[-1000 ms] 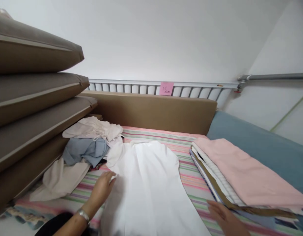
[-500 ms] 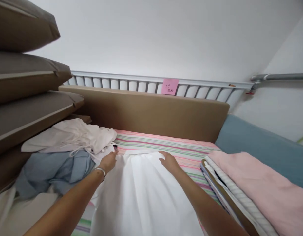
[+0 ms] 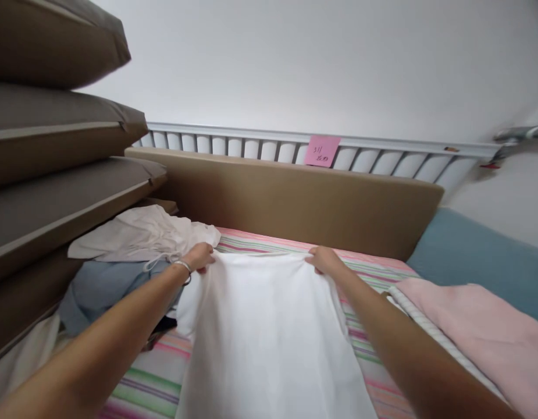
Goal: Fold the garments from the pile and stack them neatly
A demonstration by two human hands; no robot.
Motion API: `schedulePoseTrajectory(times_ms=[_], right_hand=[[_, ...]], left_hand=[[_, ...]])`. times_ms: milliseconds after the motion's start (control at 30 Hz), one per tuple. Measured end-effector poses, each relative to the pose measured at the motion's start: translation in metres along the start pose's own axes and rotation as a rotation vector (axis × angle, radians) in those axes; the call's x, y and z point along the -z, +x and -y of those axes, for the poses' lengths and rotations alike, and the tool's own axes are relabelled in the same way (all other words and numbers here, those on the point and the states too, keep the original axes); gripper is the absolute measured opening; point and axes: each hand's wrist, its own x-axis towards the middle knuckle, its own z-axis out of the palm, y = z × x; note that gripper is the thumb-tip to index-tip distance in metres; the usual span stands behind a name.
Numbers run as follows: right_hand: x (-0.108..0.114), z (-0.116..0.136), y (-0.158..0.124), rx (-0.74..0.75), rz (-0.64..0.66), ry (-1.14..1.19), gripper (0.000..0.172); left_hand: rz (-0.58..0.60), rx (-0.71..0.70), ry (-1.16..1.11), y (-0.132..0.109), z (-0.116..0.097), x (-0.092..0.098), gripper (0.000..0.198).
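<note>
A white shirt [image 3: 273, 337] stretches out before me over a striped sheet [image 3: 153, 372], its lower part running out of view. My left hand [image 3: 199, 257], with a bracelet at the wrist, pinches its upper left corner. At the upper right corner the fingers of my right hand [image 3: 323, 261] are closed on the cloth. The top edge is drawn nearly straight between both hands, and what looks like a sleeve hangs at the left. Close by my left forearm lie a crumpled off-white garment [image 3: 142, 233] and a blue-grey garment [image 3: 103, 291].
Brown cushions [image 3: 68, 139] are stacked high on the left. A folded pink cloth [image 3: 473, 326] tops a pile at right, beside a blue-green pad [image 3: 487, 250]. Behind the sheet stands a brown board [image 3: 295, 198], before a white radiator [image 3: 234, 145] bearing a pink note [image 3: 322, 151].
Both hands have raised the shirt's top edge slightly and pulled it wider and tauter. My right hand's fingers have closed on its corner. The view has turned slightly left.
</note>
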Motion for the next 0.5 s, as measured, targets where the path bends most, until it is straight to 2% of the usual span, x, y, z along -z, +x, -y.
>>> schedulePoseTrajectory(times_ms=[67,167,267,333,400,433,500], right_hand=[[0.052,0.009,-0.007,0.024,-0.131,0.002,0.021],[0.134,0.023,-0.030,0.053,-0.393,0.012,0.028],[0.209,0.034,-0.072,0.102,-0.695,0.036,0.035],[0.248,0.040,-0.107,0.150,-0.870,0.055,0.040],[0.276,0.042,-0.143,0.194,-1.007,0.070,0.044],[0.284,0.042,-0.160,0.214,-1.070,0.076,0.045],[0.286,0.038,-0.193,0.254,-1.163,0.081,0.042]], left_hand=[[-0.084,-0.040,0.000,-0.007,-0.021,0.041,0.012],[-0.287,-0.104,-0.005,-0.028,-0.056,0.115,0.018],[-0.534,-0.179,-0.017,-0.062,-0.089,0.188,0.026],[-0.753,-0.268,-0.022,-0.092,-0.106,0.226,0.027],[-0.967,-0.374,-0.011,-0.124,-0.117,0.252,0.027],[-1.047,-0.419,-0.001,-0.141,-0.119,0.258,0.027],[-1.130,-0.474,0.019,-0.172,-0.118,0.258,0.023]])
